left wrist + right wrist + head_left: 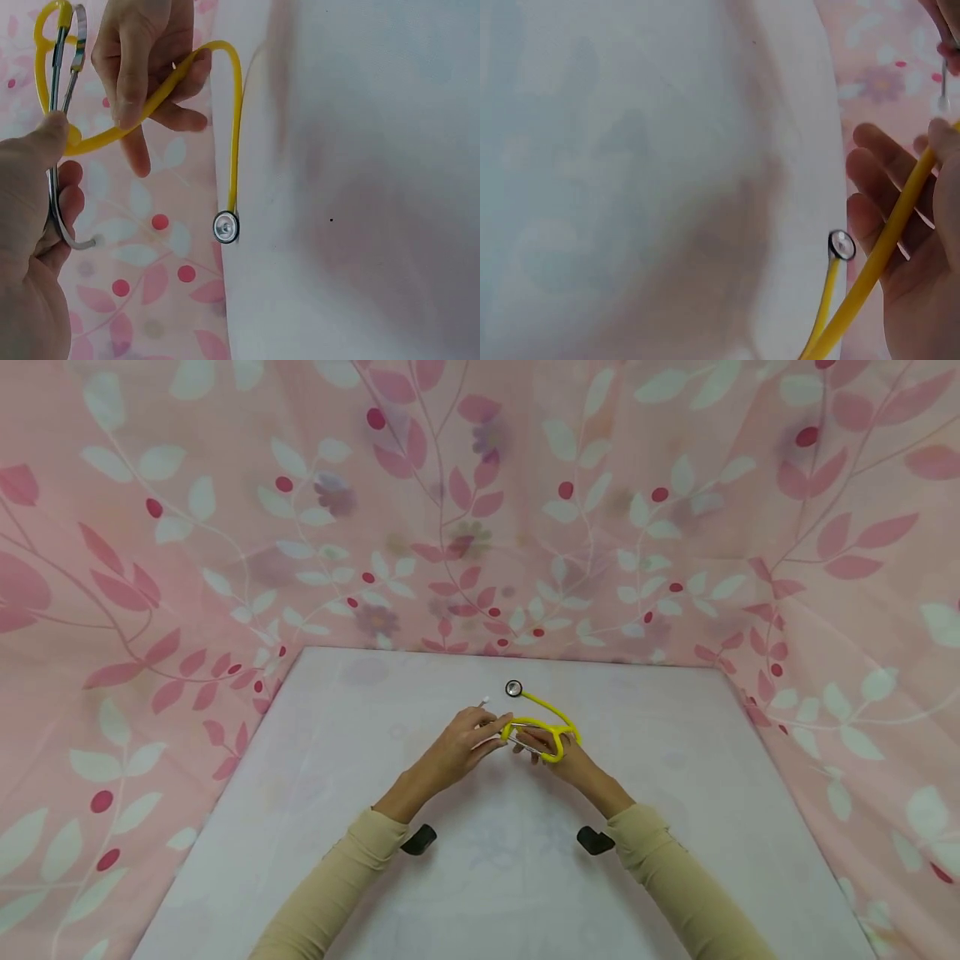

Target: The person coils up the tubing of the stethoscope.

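Observation:
A yellow stethoscope (546,702) is held above the white tabletop by both hands. My left hand (463,739) pinches its metal ear tubes (53,191) between thumb and fingers, and a pale eartip (88,244) sticks out below in the left wrist view. The yellow tubing (889,240) crosses the palm side of my right hand (576,766), whose loosely curled fingers and thumb hold it. From there the tube bends round to the round chest piece (226,226), which lies toward the far side of the table. Part of the right hand is hidden behind the yellow loop in the head view.
A white-covered table (495,877) spreads under both arms. Pink leaf-patterned cloth (480,527) hangs behind it and at both sides. Black devices (420,840) sit under the wrists, close to the beige sleeves (337,881).

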Tool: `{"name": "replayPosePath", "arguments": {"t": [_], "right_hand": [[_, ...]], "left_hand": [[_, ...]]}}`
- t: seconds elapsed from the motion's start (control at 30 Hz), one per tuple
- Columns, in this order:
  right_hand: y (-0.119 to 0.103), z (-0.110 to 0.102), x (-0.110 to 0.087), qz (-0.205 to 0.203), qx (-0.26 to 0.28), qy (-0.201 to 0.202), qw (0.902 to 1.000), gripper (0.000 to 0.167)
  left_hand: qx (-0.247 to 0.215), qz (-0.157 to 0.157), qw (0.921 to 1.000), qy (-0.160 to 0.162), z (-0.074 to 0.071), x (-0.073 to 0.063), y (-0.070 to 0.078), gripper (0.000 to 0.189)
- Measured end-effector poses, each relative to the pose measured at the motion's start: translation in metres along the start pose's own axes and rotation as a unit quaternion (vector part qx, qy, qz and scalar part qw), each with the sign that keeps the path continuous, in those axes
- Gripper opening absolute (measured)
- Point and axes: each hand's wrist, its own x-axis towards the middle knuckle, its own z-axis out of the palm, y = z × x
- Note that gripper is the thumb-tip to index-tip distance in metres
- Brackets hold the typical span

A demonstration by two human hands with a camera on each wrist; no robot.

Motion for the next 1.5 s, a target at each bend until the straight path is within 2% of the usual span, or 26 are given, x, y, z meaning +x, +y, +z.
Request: {"name": "replayPosePath", "arguments": {"t": [0.07, 0.13, 0.17, 0.23, 0.4, 0.57, 0.77, 1.0, 1.27, 1.5], "right_hand": [[-0.004, 0.005, -0.001, 0.056, 0.022, -0.012, 0.9981, 0.041], [-0.011, 0.01, 0.001, 0.148, 0.073, -0.007, 0.9863, 0.042], [-0.014, 0.012, 0.002, 0.174, 0.071, -0.01, 0.9821, 0.043], [-0.019, 0.014, 0.004, 0.189, 0.047, -0.018, 0.9806, 0.042], [-0.032, 0.016, 0.005, 0.181, 0.001, -0.033, 0.9829, 0.036], [-0.044, 0.013, 0.005, 0.198, -0.006, -0.039, 0.9794, 0.04], [-0.062, 0.009, 0.006, 0.175, -0.026, -0.047, 0.9831, 0.033], [-0.075, 0.005, 0.007, 0.159, -0.073, -0.043, 0.9836, 0.028], [-0.094, -0.004, 0.013, 0.12, -0.144, -0.065, 0.9801, 0.024], [-0.101, -0.018, 0.027, 0.091, -0.216, -0.029, 0.9717, 0.019]], "left_hand": [[0.009, -0.013, 0.9998, 0.007, 0.002, 0.0, -0.001, 0.054], [0.015, -0.026, 0.9994, 0.015, 0.004, 0.0, -0.002, 0.054], [0.018, -0.033, 0.9991, 0.02, 0.005, 0.0, -0.003, 0.053], [0.018, -0.045, 0.9983, 0.033, 0.006, 0.0, -0.004, 0.054], [0.03, -0.066, 0.9957, 0.058, 0.009, 0.0, -0.006, 0.056], [0.043, -0.085, 0.9939, 0.056, 0.009, 0.002, -0.005, 0.054], [0.062, -0.106, 0.9904, 0.063, 0.008, 0.002, -0.009, 0.052], [0.079, -0.105, 0.9898, 0.055, 0.012, -0.002, -0.015, 0.05], [0.135, -0.109, 0.984, 0.041, 0.02, -0.01, -0.023, 0.046], [0.167, -0.091, 0.9816, 0.018, 0.025, -0.011, -0.02, 0.044]]}}
